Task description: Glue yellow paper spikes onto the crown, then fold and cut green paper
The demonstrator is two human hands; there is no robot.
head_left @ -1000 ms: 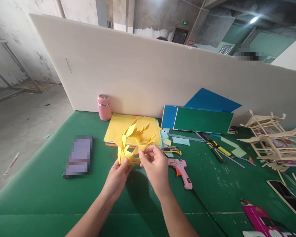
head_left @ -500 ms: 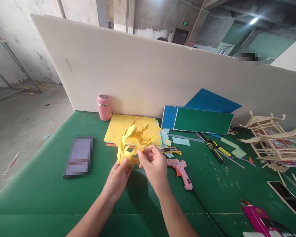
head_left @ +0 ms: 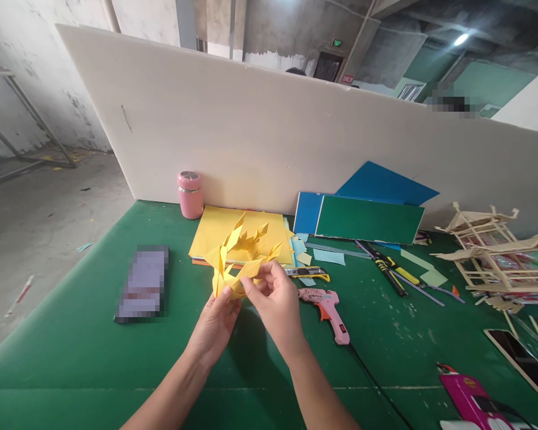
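Note:
A folded yellow paper crown (head_left: 226,269) with several pointed tips is held above the green table, in front of a stack of yellow paper (head_left: 210,230). My left hand (head_left: 217,322) grips its lower front edge, thumb on the outside. With thumb and fingers, my right hand (head_left: 273,298) pinches the crown's front right side. Parts of the crown are hidden behind my right fingers. Just right of that hand lie a pink hot glue gun (head_left: 325,301) and a yellow utility knife (head_left: 311,273).
A pink flask (head_left: 190,196) stands at the back left, and a phone (head_left: 143,283) lies on the left. Blue and green boards (head_left: 370,218) lean on the pale partition (head_left: 251,131). Pliers (head_left: 388,269), paper scraps and a wooden stick model (head_left: 497,251) are on the right.
My right hand has shifted slightly left along the crown's front. The crown has tilted a little, while my left hand keeps nearly the same place.

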